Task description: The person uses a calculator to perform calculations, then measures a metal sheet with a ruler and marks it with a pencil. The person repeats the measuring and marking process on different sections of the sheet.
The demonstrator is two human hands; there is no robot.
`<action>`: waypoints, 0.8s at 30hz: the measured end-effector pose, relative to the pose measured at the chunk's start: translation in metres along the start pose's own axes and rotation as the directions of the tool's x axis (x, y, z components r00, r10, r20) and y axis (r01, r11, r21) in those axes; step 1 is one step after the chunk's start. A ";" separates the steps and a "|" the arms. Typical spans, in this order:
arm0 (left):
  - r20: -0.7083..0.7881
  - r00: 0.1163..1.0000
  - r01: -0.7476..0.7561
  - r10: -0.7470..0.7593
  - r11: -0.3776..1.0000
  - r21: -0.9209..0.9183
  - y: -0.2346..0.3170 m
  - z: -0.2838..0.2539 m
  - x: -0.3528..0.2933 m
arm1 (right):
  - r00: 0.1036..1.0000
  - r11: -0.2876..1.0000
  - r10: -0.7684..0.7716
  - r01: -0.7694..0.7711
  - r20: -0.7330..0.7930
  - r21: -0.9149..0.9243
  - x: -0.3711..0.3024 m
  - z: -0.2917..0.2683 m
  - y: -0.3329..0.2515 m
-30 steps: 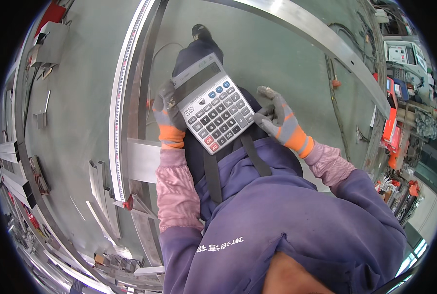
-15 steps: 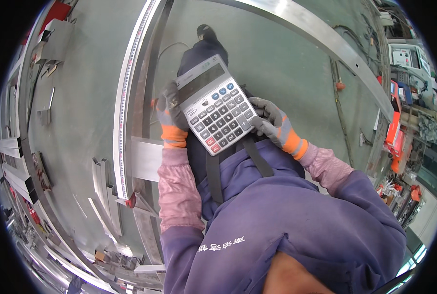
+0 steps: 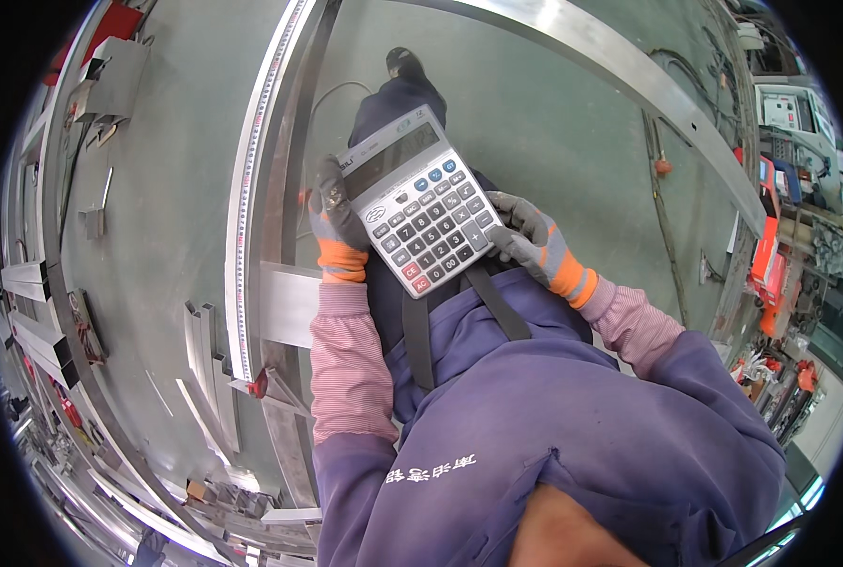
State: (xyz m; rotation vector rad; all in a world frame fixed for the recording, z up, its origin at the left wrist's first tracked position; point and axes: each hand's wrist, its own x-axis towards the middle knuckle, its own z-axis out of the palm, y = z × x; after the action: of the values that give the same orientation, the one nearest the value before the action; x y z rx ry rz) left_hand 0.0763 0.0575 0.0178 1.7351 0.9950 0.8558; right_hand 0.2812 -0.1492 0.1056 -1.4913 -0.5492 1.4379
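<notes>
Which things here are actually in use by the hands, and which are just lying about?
In use:
- calculator, held by the left hand
- right hand, at its lower right edge

Lying about:
- long metal ruler
- aluminium bar on the floor
- metal offcuts
- orange items at the right

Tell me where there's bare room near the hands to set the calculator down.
The grey floor is bare between the person's shoe and the long metal bar. The grey surface left of the measuring rail is mostly bare. Both hands hold the calculator. The lower left, with metal profiles, is crowded.
</notes>
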 end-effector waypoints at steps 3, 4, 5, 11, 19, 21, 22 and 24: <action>-0.005 0.999 -0.044 0.044 0.999 0.026 -0.004 0.002 0.000 | 1.000 1.000 -0.014 0.014 -0.019 0.006 0.000 0.002 0.001; 0.008 0.999 -0.034 0.034 0.999 0.000 -0.002 0.002 0.001 | 0.999 1.000 -0.022 0.023 -0.031 0.011 0.000 0.002 0.002; 0.031 0.999 -0.013 0.015 0.999 -0.034 0.001 0.000 0.001 | 0.999 1.000 -0.022 0.022 -0.033 0.011 0.000 0.002 0.002; -0.007 0.992 0.123 -0.128 0.963 -0.240 0.036 0.001 0.006 | 0.999 1.000 -0.014 0.013 -0.044 -0.019 0.000 0.001 0.003; 0.027 0.984 0.175 -0.173 0.952 -0.250 0.045 -0.002 0.006 | 0.999 1.000 -0.025 0.026 -0.032 0.013 0.001 0.001 0.003; 0.048 0.977 0.213 -0.208 0.927 -0.310 0.040 -0.003 0.006 | 0.999 1.000 -0.022 0.023 -0.029 0.010 0.001 0.001 0.003; 0.000 0.996 0.085 -0.086 0.979 -0.184 0.033 -0.003 0.005 | 0.999 1.000 -0.021 0.021 -0.026 0.009 0.001 0.001 0.003; -0.045 0.984 -0.169 0.174 0.982 0.089 0.018 -0.001 0.003 | 0.999 1.000 -0.022 0.022 -0.026 0.005 0.001 0.002 0.001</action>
State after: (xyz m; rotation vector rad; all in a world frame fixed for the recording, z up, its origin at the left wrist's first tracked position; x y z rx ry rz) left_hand 0.0810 0.0559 0.0353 1.9007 0.9378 0.9852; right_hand 0.2790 -0.1478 0.1048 -1.4930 -0.5443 1.4000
